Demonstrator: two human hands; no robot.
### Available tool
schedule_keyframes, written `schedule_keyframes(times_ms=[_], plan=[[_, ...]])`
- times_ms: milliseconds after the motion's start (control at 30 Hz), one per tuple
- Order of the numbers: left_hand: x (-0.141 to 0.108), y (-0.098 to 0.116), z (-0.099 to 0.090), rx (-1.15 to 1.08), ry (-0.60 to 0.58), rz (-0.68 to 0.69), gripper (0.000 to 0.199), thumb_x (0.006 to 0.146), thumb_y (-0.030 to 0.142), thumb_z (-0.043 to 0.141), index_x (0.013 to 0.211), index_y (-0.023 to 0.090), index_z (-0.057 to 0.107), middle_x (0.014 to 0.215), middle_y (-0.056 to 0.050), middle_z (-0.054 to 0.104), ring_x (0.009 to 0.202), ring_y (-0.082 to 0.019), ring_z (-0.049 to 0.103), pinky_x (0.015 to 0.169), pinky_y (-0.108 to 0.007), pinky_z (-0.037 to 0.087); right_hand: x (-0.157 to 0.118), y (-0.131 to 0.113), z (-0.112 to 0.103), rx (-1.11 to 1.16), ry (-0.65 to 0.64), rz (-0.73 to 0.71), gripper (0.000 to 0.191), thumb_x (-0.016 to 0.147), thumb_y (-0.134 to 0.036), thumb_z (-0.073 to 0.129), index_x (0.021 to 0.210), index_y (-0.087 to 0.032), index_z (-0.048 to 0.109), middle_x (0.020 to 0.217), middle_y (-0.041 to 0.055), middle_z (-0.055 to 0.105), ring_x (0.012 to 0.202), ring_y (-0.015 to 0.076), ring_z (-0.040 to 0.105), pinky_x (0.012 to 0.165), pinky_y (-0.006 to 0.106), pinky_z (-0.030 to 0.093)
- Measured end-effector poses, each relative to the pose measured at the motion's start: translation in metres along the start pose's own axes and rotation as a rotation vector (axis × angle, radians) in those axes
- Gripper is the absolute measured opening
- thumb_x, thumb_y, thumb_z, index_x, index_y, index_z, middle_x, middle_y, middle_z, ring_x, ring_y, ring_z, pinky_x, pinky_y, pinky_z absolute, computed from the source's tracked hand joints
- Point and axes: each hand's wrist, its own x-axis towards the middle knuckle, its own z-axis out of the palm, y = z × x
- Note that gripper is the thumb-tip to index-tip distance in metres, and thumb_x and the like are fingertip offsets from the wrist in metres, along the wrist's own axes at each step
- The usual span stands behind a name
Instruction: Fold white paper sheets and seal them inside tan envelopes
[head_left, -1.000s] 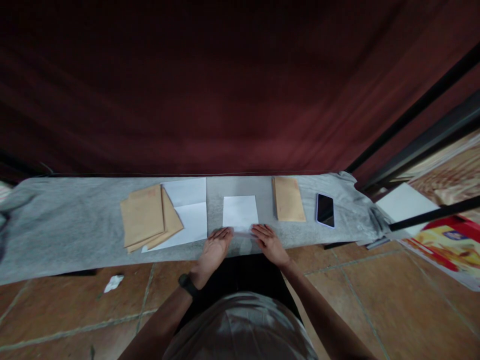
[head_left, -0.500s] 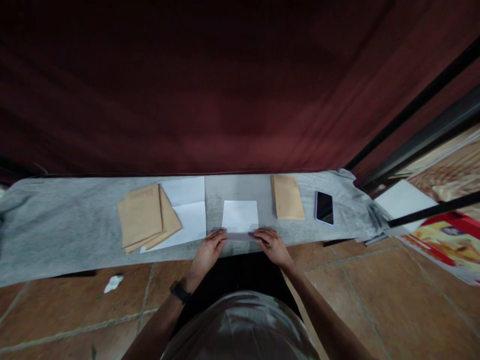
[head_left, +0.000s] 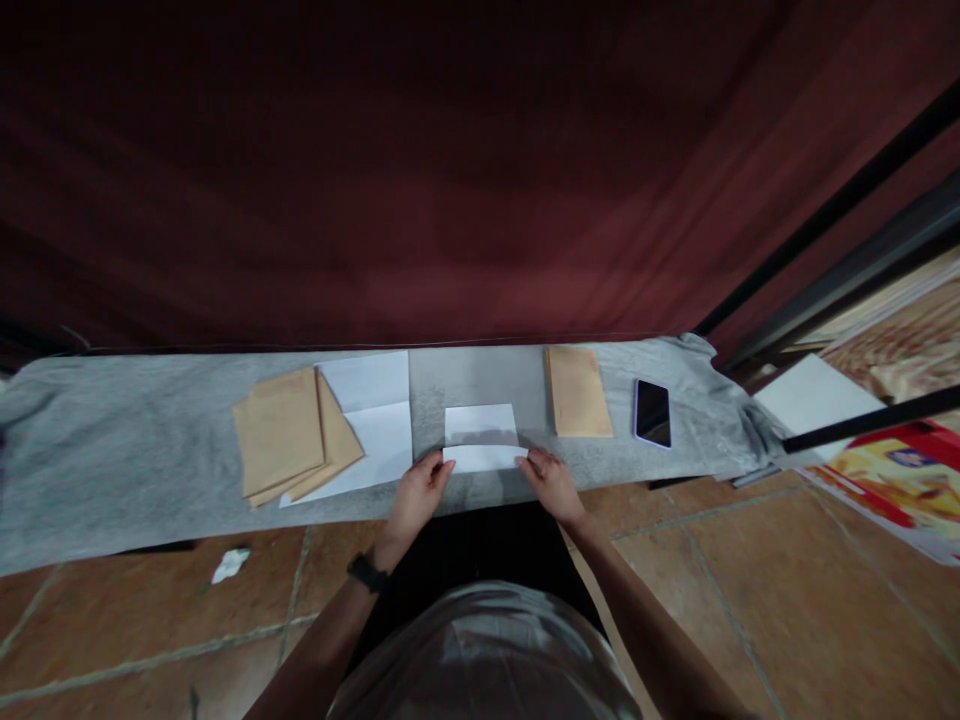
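Observation:
A white sheet of paper (head_left: 480, 420) lies in front of me with its near part bent up and over. My left hand (head_left: 421, 488) pinches the left end of that raised flap between thumb and fingers. At the flap's other end my right hand (head_left: 553, 482) pinches in the same way. The flap casts a shadow on the flat far part of the sheet. To the left, brown envelopes (head_left: 285, 425) overlap on larger white paper (head_left: 382, 435) that has a crease across it. More brown envelopes (head_left: 581, 392) are stacked on the right.
A phone (head_left: 652, 413) lies right of the envelope stack. Grey cloth (head_left: 150, 450) covers the narrow table, and a dark red curtain (head_left: 465, 200) hangs behind it. On the right are dark metal bars (head_left: 870, 420) and a red-and-yellow box (head_left: 900, 480). Crumpled white tissue (head_left: 229, 565) is on the tiled floor.
The sheet's near edge has been lifted and bent over toward the far side. My hands have gone from resting with fingers on the sheet to pinching the ends of its flap.

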Motion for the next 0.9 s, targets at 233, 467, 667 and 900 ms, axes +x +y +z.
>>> schedule_keyframes(times_ms=[233,467,667,900], plan=[[0.018,0.009,0.003,0.082,0.040,-0.078,0.030,0.099,0.041,0.046,0.088,0.020,0.065,0.072,-0.001,0.068,0.063,-0.016,0.063,0.061,-0.026,0.042,0.025,-0.013,0.005,-0.126,0.004,0.222,0.034,0.105,-0.041,0.045,0.101,-0.027,0.075,0.090,0.0030,0.079,0.080,0.0210,0.073,0.070,0.028,0.052],[0.040,0.023,0.005,0.353,-0.020,-0.238,0.029,0.102,0.039,0.045,0.100,0.021,0.067,0.081,-0.003,0.073,0.074,-0.018,0.068,0.063,-0.026,0.038,0.047,-0.024,0.001,-0.228,-0.095,0.388,0.032,0.104,-0.044,0.049,0.112,-0.025,0.073,0.095,0.0056,0.079,0.087,0.0195,0.075,0.074,0.025,0.052],[0.053,0.032,0.005,0.452,-0.079,-0.327,0.032,0.103,0.040,0.041,0.108,0.022,0.067,0.095,-0.006,0.076,0.086,-0.020,0.071,0.067,-0.027,0.042,0.062,-0.032,-0.004,-0.266,-0.181,0.497,0.037,0.103,-0.049,0.047,0.109,-0.025,0.074,0.097,0.0077,0.079,0.094,0.0203,0.075,0.077,0.023,0.051],[0.056,0.042,0.005,0.497,-0.095,-0.401,0.034,0.102,0.040,0.040,0.112,0.023,0.067,0.098,-0.008,0.077,0.092,-0.023,0.073,0.071,-0.030,0.048,0.070,-0.037,-0.005,-0.291,-0.211,0.518,0.037,0.103,-0.047,0.046,0.106,-0.022,0.073,0.096,0.0092,0.078,0.093,0.0209,0.075,0.076,0.024,0.051]])
